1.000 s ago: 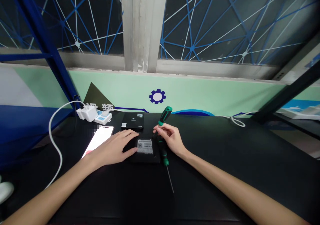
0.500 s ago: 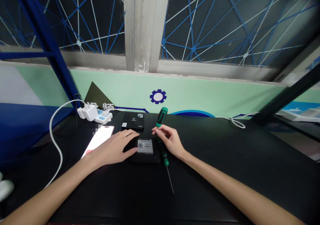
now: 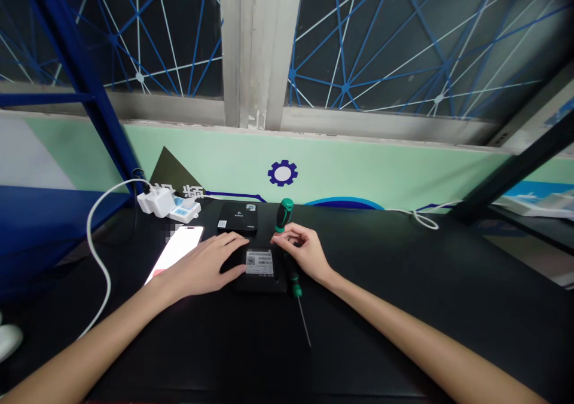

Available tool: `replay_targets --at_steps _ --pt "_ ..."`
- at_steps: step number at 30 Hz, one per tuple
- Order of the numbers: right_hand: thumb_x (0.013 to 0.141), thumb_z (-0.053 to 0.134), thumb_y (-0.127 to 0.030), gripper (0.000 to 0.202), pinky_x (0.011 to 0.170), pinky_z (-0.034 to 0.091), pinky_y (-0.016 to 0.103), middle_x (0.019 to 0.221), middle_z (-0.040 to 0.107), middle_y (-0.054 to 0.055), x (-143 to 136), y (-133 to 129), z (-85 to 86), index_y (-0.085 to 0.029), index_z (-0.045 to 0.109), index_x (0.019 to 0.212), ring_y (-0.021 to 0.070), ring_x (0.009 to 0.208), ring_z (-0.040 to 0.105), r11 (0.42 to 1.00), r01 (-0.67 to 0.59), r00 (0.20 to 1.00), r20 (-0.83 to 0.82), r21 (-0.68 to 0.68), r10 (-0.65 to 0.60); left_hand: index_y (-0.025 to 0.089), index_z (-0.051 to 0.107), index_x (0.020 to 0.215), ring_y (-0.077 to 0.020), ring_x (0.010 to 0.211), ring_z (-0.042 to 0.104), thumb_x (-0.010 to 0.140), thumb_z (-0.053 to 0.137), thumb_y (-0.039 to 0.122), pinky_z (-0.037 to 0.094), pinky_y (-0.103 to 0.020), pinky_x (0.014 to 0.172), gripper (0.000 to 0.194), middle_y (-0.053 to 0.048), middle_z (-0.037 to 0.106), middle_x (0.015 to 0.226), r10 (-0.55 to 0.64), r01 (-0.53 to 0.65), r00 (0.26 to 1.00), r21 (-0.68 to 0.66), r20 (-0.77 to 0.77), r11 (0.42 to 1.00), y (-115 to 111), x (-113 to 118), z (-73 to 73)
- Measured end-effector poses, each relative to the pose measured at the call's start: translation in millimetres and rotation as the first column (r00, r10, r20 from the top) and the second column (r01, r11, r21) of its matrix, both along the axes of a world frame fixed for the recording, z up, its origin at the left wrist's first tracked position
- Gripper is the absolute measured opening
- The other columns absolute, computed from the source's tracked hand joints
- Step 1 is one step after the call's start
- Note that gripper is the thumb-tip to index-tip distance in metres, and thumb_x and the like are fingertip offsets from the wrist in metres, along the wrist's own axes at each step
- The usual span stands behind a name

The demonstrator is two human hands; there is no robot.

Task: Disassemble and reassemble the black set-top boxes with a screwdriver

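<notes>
A black box with a white label point(image 3: 259, 263) lies on the black table between my hands. My left hand point(image 3: 214, 265) rests with spread fingers at its left side, the thumb on its edge. Above the box's far right corner, my right hand point(image 3: 302, 248) pinches the lower part of an upright green and black screwdriver point(image 3: 284, 214); its tip is hidden by the fingers. A second green and black screwdriver point(image 3: 296, 289) lies right of the box, its shaft pointing toward me and its handle partly under my right hand.
Behind the box lies another black box point(image 3: 238, 218). A lit phone point(image 3: 177, 250) is left of my left hand, with a white power strip point(image 3: 185, 210) and plug point(image 3: 156, 202) behind it. A white cable point(image 3: 95, 251) curves down the left.
The screwdriver in my right hand has come more upright, its handle shifting slightly left and down. My left hand keeps its place on the box.
</notes>
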State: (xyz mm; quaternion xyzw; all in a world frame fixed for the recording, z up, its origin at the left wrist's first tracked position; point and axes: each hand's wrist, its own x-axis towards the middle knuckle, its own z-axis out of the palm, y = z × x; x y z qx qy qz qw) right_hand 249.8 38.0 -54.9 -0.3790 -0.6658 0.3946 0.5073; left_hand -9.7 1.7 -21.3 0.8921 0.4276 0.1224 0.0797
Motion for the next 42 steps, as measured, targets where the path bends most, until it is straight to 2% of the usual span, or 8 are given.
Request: replay_targets --at_steps 6,11,16,21,32,37,42 --pt "0.085 0.073 -0.045 0.028 0.062 0.050 0.029 0.081 0.077 0.008 0.1 -1.6 -0.1 -0.019 0.067 0.082 0.0200 0.071 0.070 0.999 -0.036 0.999 -0.006 -0.010 0.036 0.028 0.046 0.145 -0.0269 0.122 0.058 0.099 0.048 0.048 0.047 -0.038 0.099 0.050 -0.005 0.055 0.144 -0.002 0.002 1.000 0.003 -0.006 1.000 0.4 -0.6 -0.9" --pt "0.086 0.072 -0.047 0.030 0.063 0.051 0.029 0.082 0.078 0.008 0.2 -2.5 2.1 -0.019 0.066 0.082 0.0199 0.072 0.071 0.999 -0.050 0.999 0.001 -0.009 0.050 0.028 0.045 0.144 -0.0270 0.123 0.058 0.099 0.048 0.048 0.047 -0.038 0.099 0.049 -0.005 0.054 0.144 0.000 0.000 1.000 0.004 -0.013 1.000 1.0 -1.4 -2.0" --pt "0.085 0.070 -0.052 0.034 0.056 0.046 0.027 0.082 0.075 0.006 -0.3 -4.0 4.7 -0.018 0.067 0.079 0.0161 0.065 0.064 0.999 -0.041 0.999 0.025 0.000 0.041 0.028 0.045 0.145 -0.0271 0.124 0.057 0.100 0.046 0.049 0.048 -0.037 0.097 0.049 -0.005 0.055 0.144 0.005 -0.005 1.000 0.012 -0.008 1.000 -0.6 -0.2 -0.8" --pt "0.083 0.073 -0.052 0.035 0.051 0.041 0.025 0.069 0.066 0.001 -0.8 -3.3 5.2 -0.017 0.071 0.078 0.0119 0.055 0.053 1.000 -0.021 0.999 0.042 -0.007 0.022 0.029 0.045 0.145 -0.0272 0.123 0.058 0.099 0.048 0.048 0.047 -0.038 0.098 0.050 -0.004 0.054 0.144 0.011 -0.011 1.000 -0.006 -0.009 1.000 -0.9 -0.2 -0.1" --pt "0.080 0.075 -0.054 0.036 0.069 0.054 0.033 0.085 0.078 0.009 1.1 -0.5 4.4 -0.019 0.069 0.080 0.0235 0.077 0.072 0.997 -0.051 0.999 -0.016 -0.057 0.050 0.029 0.045 0.145 -0.0277 0.122 0.058 0.100 0.047 0.050 0.047 -0.039 0.100 0.050 -0.005 0.054 0.145 -0.003 0.003 1.000 -0.006 -0.002 1.000 0.3 -1.0 -1.0" --pt "0.080 0.076 -0.053 0.035 0.076 0.053 0.035 0.083 0.079 0.009 0.7 -2.7 7.4 -0.020 0.063 0.077 0.0256 0.084 0.073 0.995 -0.065 0.998 -0.025 -0.070 0.064 0.029 0.046 0.145 -0.0281 0.125 0.057 0.100 0.046 0.051 0.047 -0.038 0.099 0.049 -0.005 0.054 0.145 -0.004 0.004 1.000 0.003 0.005 1.000 0.0 -1.1 -1.8" --pt "0.082 0.074 -0.052 0.036 0.075 0.051 0.034 0.085 0.079 0.009 0.4 -4.7 9.5 -0.020 0.058 0.075 0.0245 0.080 0.074 0.992 -0.084 0.996 -0.039 -0.092 0.081 0.029 0.047 0.144 -0.0273 0.123 0.058 0.100 0.047 0.049 0.046 -0.038 0.101 0.049 -0.006 0.055 0.143 -0.009 0.009 1.000 0.013 0.022 1.000 -0.1 -0.1 -1.4"
